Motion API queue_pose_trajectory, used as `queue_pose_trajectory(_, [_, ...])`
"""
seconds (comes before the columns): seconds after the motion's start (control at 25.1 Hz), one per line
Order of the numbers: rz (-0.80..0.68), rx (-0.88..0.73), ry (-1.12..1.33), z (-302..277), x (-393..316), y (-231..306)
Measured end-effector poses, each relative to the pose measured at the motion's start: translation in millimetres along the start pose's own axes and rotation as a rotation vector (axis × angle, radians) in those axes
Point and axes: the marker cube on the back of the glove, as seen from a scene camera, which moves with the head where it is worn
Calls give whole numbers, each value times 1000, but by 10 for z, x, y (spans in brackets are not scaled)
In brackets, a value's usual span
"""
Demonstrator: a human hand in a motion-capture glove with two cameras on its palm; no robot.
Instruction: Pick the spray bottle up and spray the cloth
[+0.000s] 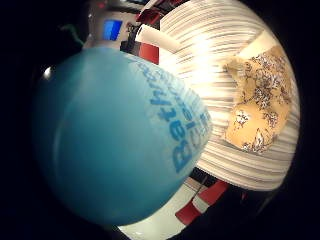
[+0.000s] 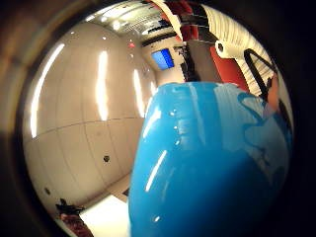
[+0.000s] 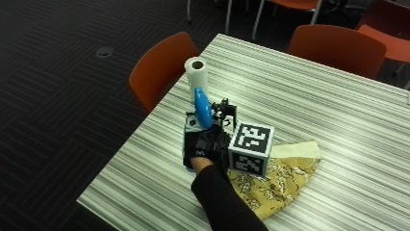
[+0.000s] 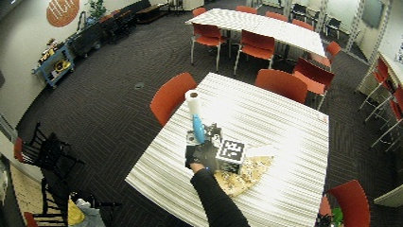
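A: Why is the spray bottle (image 3: 201, 109) off the worktop (image 3: 333, 91) like that?

B: My guess is that it has been picked up and is being carried into place for spraying. In the outside view the gloved right hand (image 3: 204, 144) is wrapped round the lower part of the blue bottle, fingers curled about it, and the bottle rises out of the top of the hand. Both palm views are filled with blue plastic, so the bottle sits right against the palm.

A: And the cloth (image 3: 276, 180)?

B: It lies flat on the worktop, yellow with a flower print, near the edge closest to the person and just beside the hand on its right. A pale strip shows at its far edge. The little-finger-side palm view sees it too, spread out on the striped surface beyond the bottle.

A: So is the bottle aimed at it?

B: I can't tell which way the nozzle faces. The bottle looks roughly upright, leaning a little away from the person, towards the paper towel roll (image 3: 197, 71) that stands near the worktop's left edge. The orange chair (image 3: 160, 67) is pushed in at that same edge.

A: How is the arm set?

B: The black sleeve (image 3: 224, 202) comes in over the near edge, the forearm runs up and away, and the wrist is raised above the worktop beside the cloth. I judge the spraying is not yet done
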Motion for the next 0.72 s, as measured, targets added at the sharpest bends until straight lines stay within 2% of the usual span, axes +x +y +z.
queue_pose_trajectory(0.72, [25,-62,107,25,1302,360])
